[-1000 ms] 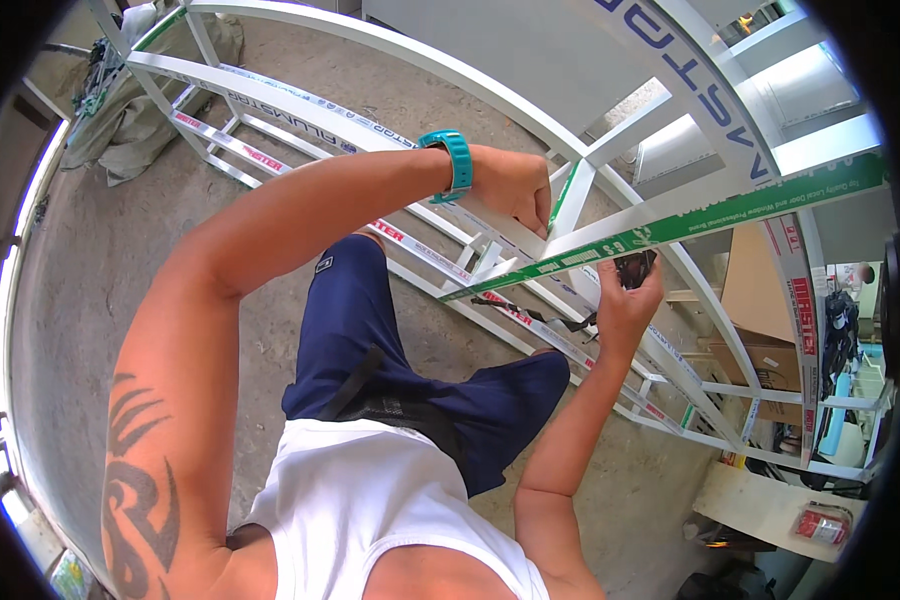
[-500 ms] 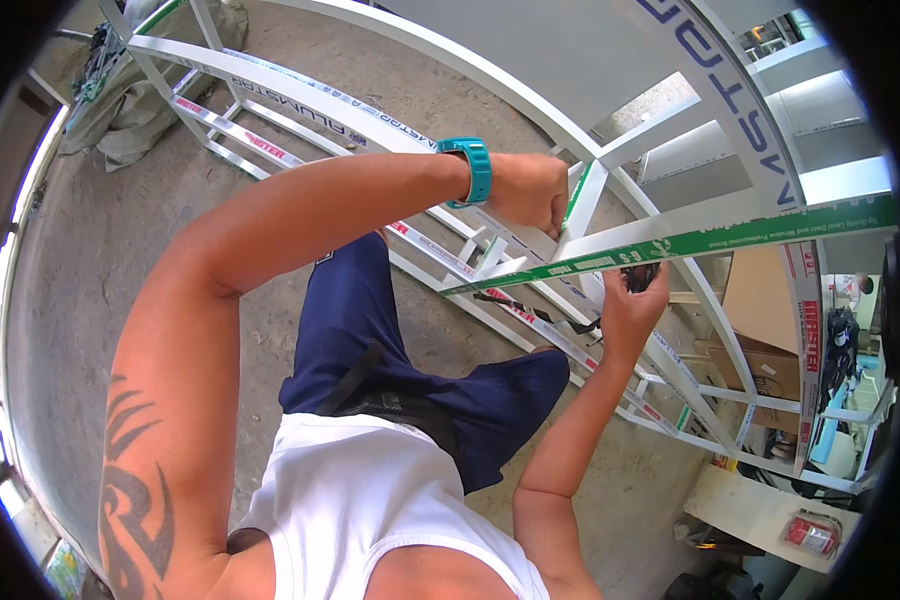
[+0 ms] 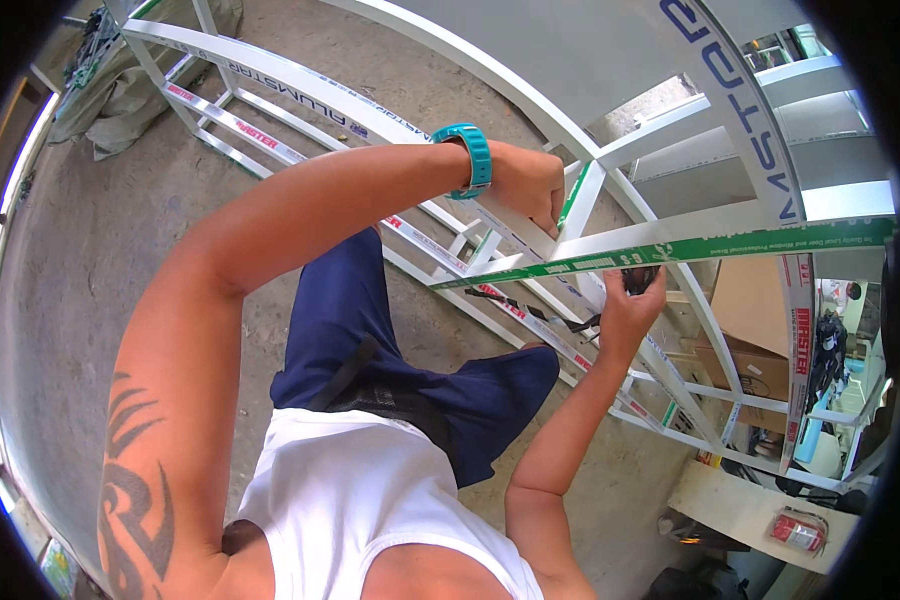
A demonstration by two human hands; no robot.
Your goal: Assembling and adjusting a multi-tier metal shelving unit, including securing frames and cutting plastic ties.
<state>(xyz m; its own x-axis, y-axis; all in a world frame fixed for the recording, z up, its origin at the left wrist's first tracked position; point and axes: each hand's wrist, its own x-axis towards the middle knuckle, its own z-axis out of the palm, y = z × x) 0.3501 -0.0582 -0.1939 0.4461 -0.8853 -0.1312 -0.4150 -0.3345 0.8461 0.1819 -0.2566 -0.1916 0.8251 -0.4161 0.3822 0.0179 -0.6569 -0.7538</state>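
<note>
Setting: concrete floor (image 3: pixel 100 230) is running under a white aluminium frame (image 3: pixel 300 95) lying across the workshop, from 11 o'clock toward 4 o'clock of the head view.
Head view, left hand: left hand (image 3: pixel 525 185) is reaching out at about 1 o'clock, fingers curled down and pinching the top edge of a green-taped profile strip (image 3: pixel 690 248) where it is meeting a white crossbar (image 3: pixel 582 200); a teal wristwatch (image 3: pixel 468 160) is sitting on the wrist.
Head view, right hand: right hand (image 3: pixel 630 305) is coming up from 5 o'clock, fingers clenched around a small dark tool (image 3: pixel 642 278) pressed just under the strip; what kind of tool, cannot tell.
Strip position: lying nearly level from centre out to 3 o'clock, resting on the frame, touching both hands.
Progress: judging by the look, frame bars are already joined into a grid; the strip is being held in place, not yet visibly fixed, so fastening looks unfinished.
Loose item: black strap (image 3: pixel 530 308) is hanging below the strip.
Containers: cardboard box (image 3: pixel 760 345) at 4 o'clock, behind the frame, contents not showing; red flat object (image 3: pixel 798 530) is lying on a pale ledge (image 3: pixel 740 505) at 5 o'clock.
Clothing: navy trousers (image 3: pixel 370 330) and white vest (image 3: pixel 350 500).
</note>
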